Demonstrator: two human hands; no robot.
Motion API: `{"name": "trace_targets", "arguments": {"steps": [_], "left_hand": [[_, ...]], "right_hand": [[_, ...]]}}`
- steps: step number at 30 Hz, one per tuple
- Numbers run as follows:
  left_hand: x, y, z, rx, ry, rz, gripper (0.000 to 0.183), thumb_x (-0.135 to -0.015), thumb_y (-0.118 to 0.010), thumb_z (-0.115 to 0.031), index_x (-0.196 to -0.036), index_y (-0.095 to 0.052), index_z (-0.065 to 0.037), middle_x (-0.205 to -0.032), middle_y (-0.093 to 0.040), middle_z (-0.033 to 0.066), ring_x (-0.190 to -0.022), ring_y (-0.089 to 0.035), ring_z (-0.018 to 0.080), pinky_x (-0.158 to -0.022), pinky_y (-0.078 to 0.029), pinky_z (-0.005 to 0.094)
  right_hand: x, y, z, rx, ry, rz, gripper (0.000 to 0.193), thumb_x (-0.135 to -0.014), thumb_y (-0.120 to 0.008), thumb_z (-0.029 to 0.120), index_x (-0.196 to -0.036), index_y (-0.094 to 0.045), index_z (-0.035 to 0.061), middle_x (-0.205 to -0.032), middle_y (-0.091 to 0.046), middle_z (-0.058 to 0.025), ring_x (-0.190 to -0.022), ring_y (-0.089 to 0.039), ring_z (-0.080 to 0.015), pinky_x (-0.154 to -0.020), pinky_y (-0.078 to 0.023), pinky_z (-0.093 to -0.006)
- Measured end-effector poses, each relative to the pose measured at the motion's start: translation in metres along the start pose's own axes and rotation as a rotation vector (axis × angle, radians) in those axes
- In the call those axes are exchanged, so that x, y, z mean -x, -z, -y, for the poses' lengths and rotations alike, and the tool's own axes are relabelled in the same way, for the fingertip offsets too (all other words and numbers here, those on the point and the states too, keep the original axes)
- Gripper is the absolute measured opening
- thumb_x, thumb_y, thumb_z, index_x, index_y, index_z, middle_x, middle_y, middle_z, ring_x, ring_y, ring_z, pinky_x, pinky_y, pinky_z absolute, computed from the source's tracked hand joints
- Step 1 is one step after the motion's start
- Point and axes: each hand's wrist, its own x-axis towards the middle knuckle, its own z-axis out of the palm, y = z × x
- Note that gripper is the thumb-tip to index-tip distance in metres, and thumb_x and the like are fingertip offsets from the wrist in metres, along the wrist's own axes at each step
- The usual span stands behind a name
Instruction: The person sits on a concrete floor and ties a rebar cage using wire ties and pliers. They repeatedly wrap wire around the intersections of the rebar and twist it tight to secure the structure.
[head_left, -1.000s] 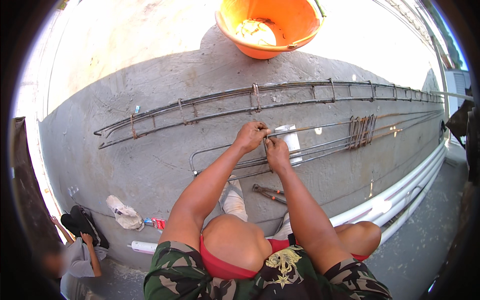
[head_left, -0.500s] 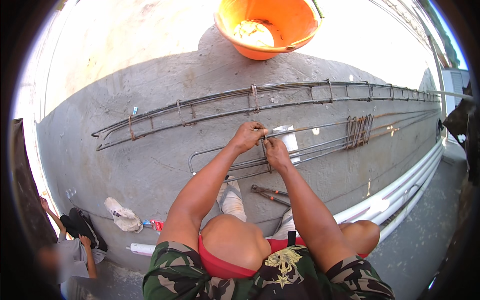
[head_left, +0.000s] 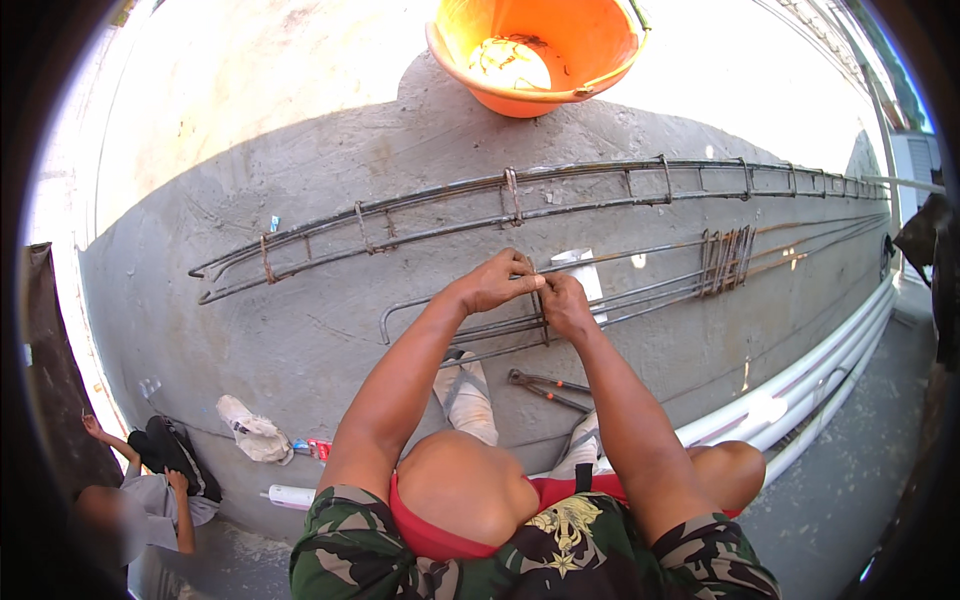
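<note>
My left hand and my right hand meet with fingertips pinched at the far bar of a set of steel rebars. A bent steel stirrup stands around these bars, just below my fingers. Whatever the fingertips pinch is too small or hidden to make out. Further right along the bars, several rusty stirrups sit bunched together. Beyond my hands lies a tied rebar cage, its stirrups spaced apart. Pincers with orange-marked handles rest on the floor between my feet.
An orange bucket stands on the far side. White pipes run along the right. A white piece of material lies under the bars. At lower left are a crumpled whitish bag and a seated person.
My right hand has turned, its fingers curling in more toward the left fingertips at the stirrup. The whole view has shifted slightly; the bars and tools stay where they were.
</note>
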Motion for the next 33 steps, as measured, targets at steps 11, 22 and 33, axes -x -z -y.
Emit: {"name": "trace_targets", "arguments": {"steps": [11, 22, 33], "left_hand": [[-0.01, -0.008, -0.001, -0.266, 0.109, -0.122, 0.026, -0.077, -0.075, -0.016, -0.099, -0.068, -0.004, -0.105, -0.066, 0.0186, -0.096, -0.063, 0.039, -0.085, -0.05, 0.0435], [-0.002, -0.04, 0.004, -0.611, 0.024, -0.386, 0.014, -0.085, -0.061, -0.018, -0.093, -0.064, -0.007, -0.092, -0.067, 0.0209, -0.094, -0.066, 0.0349, -0.07, -0.053, 0.0482], [-0.02, -0.024, 0.008, -0.027, 0.33, -0.502, 0.038, -0.079, -0.068, -0.024, -0.112, -0.067, -0.006, -0.098, -0.071, 0.0186, -0.097, -0.067, 0.0345, -0.083, -0.052, 0.0392]], "right_hand": [[-0.006, 0.008, 0.004, 0.02, -0.069, 0.11, 0.024, -0.092, -0.06, 0.022, -0.097, -0.071, 0.0009, -0.085, -0.066, -0.0261, -0.083, -0.064, -0.0427, -0.073, -0.05, -0.0449], [-0.01, -0.007, 0.011, 0.365, 0.043, 0.031, 0.035, -0.095, -0.055, 0.03, -0.087, -0.069, -0.0016, -0.082, -0.064, -0.0282, -0.082, -0.063, -0.0454, -0.072, -0.049, -0.051], [-0.002, -0.016, 0.01, 0.563, 0.204, -0.085, 0.031, -0.094, -0.055, 0.025, -0.081, -0.066, 0.0, -0.085, -0.062, -0.0246, -0.077, -0.064, -0.0436, -0.071, -0.052, -0.0519]]}}
